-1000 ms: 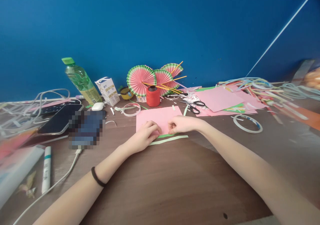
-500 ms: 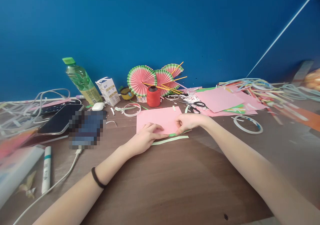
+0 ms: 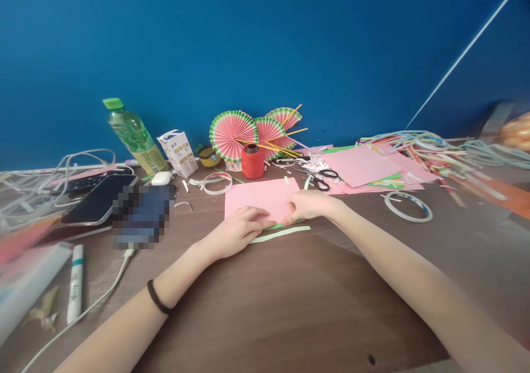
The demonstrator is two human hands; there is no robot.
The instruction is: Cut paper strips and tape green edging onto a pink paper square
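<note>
A sheet of pink paper (image 3: 256, 194) lies in front of me, with a green strip (image 3: 276, 226) along its near edge. My left hand (image 3: 238, 230) rests on the sheet's near left part, fingers stretched out flat and thumb along the green edge. My right hand (image 3: 304, 205) is closed at the near right edge, thumb pressed against the green strip and the other fingers curled. Its grip on the edge is partly hidden. A loose pale green paper strip (image 3: 285, 233) lies just nearer to me on the table (image 3: 265, 306).
Beyond the sheet stand a red thread spool (image 3: 252, 163) and pleated watermelon fans (image 3: 234, 134). Scissors (image 3: 322, 178), stacked pink paper (image 3: 362, 164) and a tape ring (image 3: 408, 206) lie to the right. A bottle (image 3: 138, 141), carton (image 3: 178, 153), phones (image 3: 99, 199) and a marker (image 3: 75, 284) are left.
My right hand has slid a little left along the paper's near edge, closer to my left hand. The left hand stays in place on the sheet.
</note>
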